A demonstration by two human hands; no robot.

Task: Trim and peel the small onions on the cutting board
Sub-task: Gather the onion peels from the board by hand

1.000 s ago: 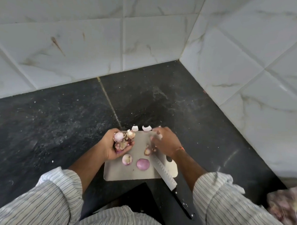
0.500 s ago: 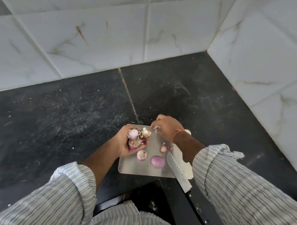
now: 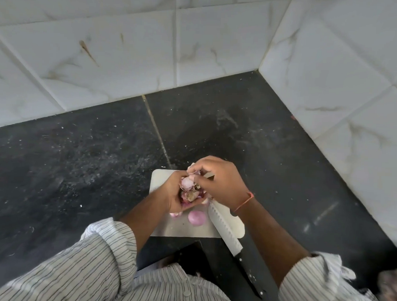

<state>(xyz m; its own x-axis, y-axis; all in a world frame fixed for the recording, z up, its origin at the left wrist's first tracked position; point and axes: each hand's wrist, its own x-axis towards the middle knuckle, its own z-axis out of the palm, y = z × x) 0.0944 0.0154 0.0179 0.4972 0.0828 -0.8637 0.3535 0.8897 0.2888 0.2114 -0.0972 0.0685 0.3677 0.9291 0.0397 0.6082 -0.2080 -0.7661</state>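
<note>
Left hand (image 3: 172,194) cups a pile of skins (image 3: 191,195) and an onion (image 3: 186,183) over the board (image 3: 181,228), fingers curled round them. Right hand (image 3: 221,185) pinches a scrap at the onion's top. A peeled onion (image 3: 196,217) lies on the board beside the knife (image 3: 226,230).

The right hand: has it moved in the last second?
Yes. The right hand has come from the cutting board's far edge across to the left hand, meeting the onion pile there.
</note>
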